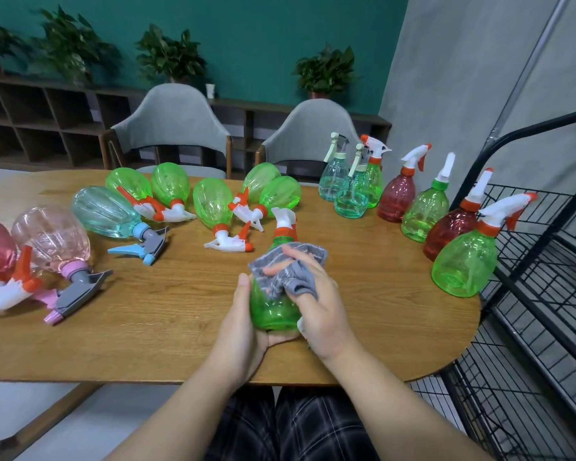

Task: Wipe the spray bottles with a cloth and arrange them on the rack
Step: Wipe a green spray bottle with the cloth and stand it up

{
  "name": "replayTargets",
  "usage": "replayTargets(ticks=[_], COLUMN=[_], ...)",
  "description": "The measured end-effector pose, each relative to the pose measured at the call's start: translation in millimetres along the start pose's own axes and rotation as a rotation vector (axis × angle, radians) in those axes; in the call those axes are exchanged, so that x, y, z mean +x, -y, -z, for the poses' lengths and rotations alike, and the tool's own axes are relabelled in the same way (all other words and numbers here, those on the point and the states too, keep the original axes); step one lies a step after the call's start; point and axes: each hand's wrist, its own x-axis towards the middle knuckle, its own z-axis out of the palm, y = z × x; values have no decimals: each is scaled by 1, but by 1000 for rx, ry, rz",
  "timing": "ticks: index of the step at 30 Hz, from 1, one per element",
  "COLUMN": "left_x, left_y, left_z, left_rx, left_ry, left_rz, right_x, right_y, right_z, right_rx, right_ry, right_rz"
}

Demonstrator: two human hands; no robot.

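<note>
Our left hand point(243, 331) cradles the green bottle point(273, 304) over the worktop point(180, 327); our right hand point(316, 304) presses the cloth point(280, 271) on it, grip pinching a fold.

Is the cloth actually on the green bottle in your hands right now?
Touching. The head view shows the cloth pressed by the right hand against the held bottle, with no gap visible.

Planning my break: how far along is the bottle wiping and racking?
Seven bottles stand upright at the table's right end, possibly wiped already. The left hand holds a green bottle while the right hand rubs it with the grey cloth. Nine more lie on their sides, and no bottle shows on the rack.
</note>
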Motion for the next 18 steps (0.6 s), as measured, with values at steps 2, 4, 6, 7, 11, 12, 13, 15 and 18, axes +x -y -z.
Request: replayTargets(ticks=[2,4,6,7,11,12,13,15,18], left_x=[0,-1,-1,0,2,2,3,3,4], left_y=[-1,-2,-3,-4,-5,-4,-4,-3,-2], left_z=[2,3,4,4,6,8,8,10,12], left_rx=[-35,-44,-53,-69,-161,-175,-191,-214,-182], left_ry=[22,43,39,30,-90,-95,-85,-58,-28], left_rz=[4,-9,-21,-17,7,4,6,10,52], right_x=[-5,-12,-14,-13,0,3,5,10,21], right_y=[0,5,12,18,20,16,14,14,25], right_z=[0,-1,0,1,15,21,25,28,25], right_rx=[-26,69,313,487,1124,1216,1254,1203,976], right_ry=[26,37,-12,-77,-539,-634,-676,-651,-523], right_rz=[56,56,-55,-142,-581,-632,-658,-666,-615])
